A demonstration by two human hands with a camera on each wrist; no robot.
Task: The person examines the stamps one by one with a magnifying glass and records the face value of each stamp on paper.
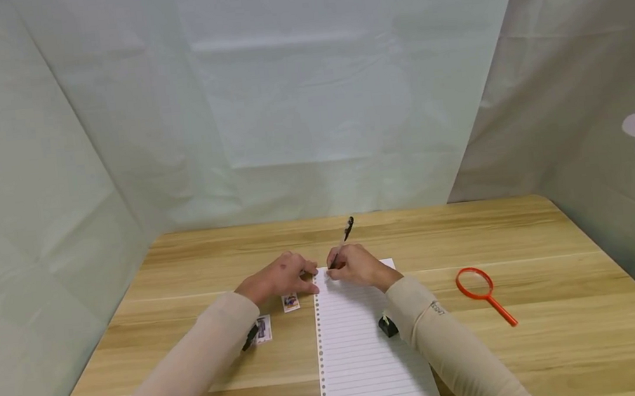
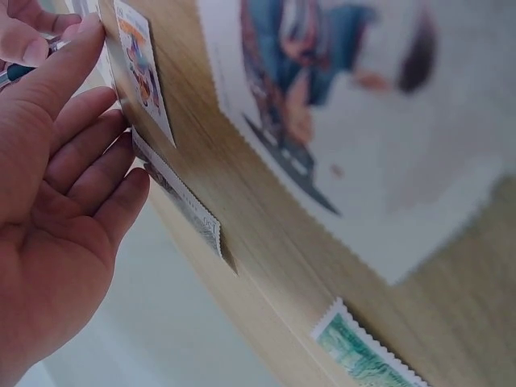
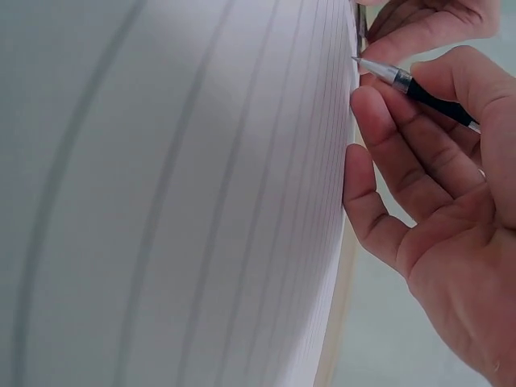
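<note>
Head view: both forearms in beige sleeves reach forward over the wooden surface [image 1: 563,302], hands meeting at the top left corner of the lined loose-leaf sheet [image 1: 367,359]. Right hand [image 1: 358,265] — fingers curled, pinching a black pen [image 1: 342,241]; the barrel slants up and away from the person, tip down at the sheet's top edge. Left hand [image 1: 279,278] lies palm down just left of the sheet, fingers straight and pressed together, tips at the paper's punched margin beside the pen tip. A small postage stamp [image 1: 290,302] lies just behind the left hand, a second stamp [image 1: 264,329] near the left wrist. An orange-red magnifying glass [image 1: 484,293] lies well apart to the right of the sheet. Right wrist view adds detail the head view lacks: the pen's silver tip section sits between thumb and forefinger, point touching the sheet's edge, the other fingers [image 3: 387,169] stacked below it. Left wrist view shows the left fingers [image 2: 81,153] flat and close together, with more perforated stamps on the surface — one large and blurred [image 2: 355,121], one green at the lower edge [image 2: 363,355] — that the head view does not make out.
</note>
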